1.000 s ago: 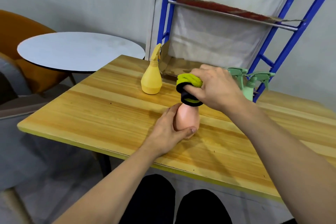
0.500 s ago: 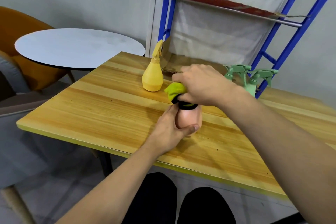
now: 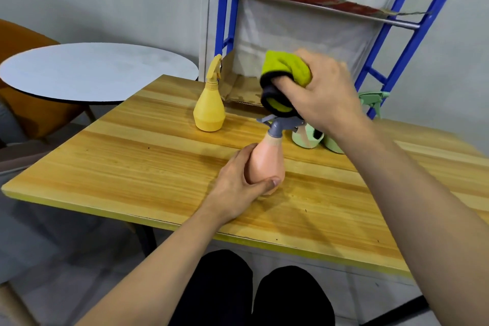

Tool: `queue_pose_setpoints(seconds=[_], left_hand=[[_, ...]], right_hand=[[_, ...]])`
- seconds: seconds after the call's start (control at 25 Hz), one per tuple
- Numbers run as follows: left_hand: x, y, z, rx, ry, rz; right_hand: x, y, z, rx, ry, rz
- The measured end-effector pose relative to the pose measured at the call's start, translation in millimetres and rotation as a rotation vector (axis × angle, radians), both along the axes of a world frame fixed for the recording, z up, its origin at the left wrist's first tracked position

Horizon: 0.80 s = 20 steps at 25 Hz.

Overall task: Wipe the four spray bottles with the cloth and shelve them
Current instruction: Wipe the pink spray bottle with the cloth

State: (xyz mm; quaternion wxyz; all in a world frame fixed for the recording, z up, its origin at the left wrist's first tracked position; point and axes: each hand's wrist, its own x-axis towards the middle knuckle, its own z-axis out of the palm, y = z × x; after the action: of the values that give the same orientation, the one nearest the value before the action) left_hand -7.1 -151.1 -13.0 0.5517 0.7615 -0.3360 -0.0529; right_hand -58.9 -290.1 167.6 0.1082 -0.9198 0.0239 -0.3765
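Wiping: a person seated at a wooden table [image 3: 148,156] is cleaning the pink bottle [image 3: 267,164], 1 of 4 spray bottles, seen from a head camera looking down.
Left hand: the left hand [image 3: 238,182] wraps its fingers and thumb round the lower body of the pink bottle, likely to keep it upright and steady on the table while the top is rubbed.
Right hand: the right hand [image 3: 325,98] grips a bunched cloth [image 3: 285,85], yellow-green with a dark edge, just above the bottle's grey trigger head [image 3: 280,124]. Whether cloth and head touch cannot be told.
Pink bottle: it stands near the middle of the table, directly in front of the person, within easy reach of both hands.
Yellow bottle: the yellow bottle [image 3: 209,108] stands upright farther back and to the left, apart from the hands, probably waiting its turn.
Green bottles: 2 green bottles [image 3: 307,137] stand close together behind the pink one, mostly hidden by the right forearm; 1 green trigger [image 3: 373,98] shows past the wrist.
Shelf: a blue rack [image 3: 407,32] rises behind the table with a cardboard-lined shelf [image 3: 317,0] high up; no bottle is seen on it, so shelving seems not yet begun.
Progress: judged early, with all 4 bottles on the table.
Surroundings: a round grey table [image 3: 92,71] and an orange chair [image 3: 31,103] sit to the left.
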Motion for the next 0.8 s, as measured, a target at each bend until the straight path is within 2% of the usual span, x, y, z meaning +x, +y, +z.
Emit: queue_pose_setpoints(seconds=[0.08,0.16,0.32,0.4,0.56,0.6,0.64,0.8], left_hand=[[-1,-1,0,-0.003,-0.009,0.001],[0,-2,-2,-0.007,-0.017,-0.006],[4,-2,-4,-0.004,-0.004,-0.023],[4,-2,-4,-0.002,-0.014,-0.018],[2,-4,-6,-0.004,-0.026,-0.016],[2,-4,-7,-0.004,-0.025,-0.019],[3,-4,-7,-0.005,-0.027,-0.017],[2,-5,-10,-0.02,-0.049,0.004]], right_hand=[[-17,-18,-17,-0.211,0.152,0.029],[-20,-29,-40,-0.207,0.196,0.056],[1,-26,-63,-0.048,-0.116,-0.003],[3,-18,-66,0.196,-0.261,0.027],[-1,-13,-78,0.967,-0.523,0.041],[-2,-13,-85,1.119,-0.592,0.048],[-5,-12,-94,1.178,-0.627,0.037],[-10,7,-120,0.861,-0.566,0.041]])
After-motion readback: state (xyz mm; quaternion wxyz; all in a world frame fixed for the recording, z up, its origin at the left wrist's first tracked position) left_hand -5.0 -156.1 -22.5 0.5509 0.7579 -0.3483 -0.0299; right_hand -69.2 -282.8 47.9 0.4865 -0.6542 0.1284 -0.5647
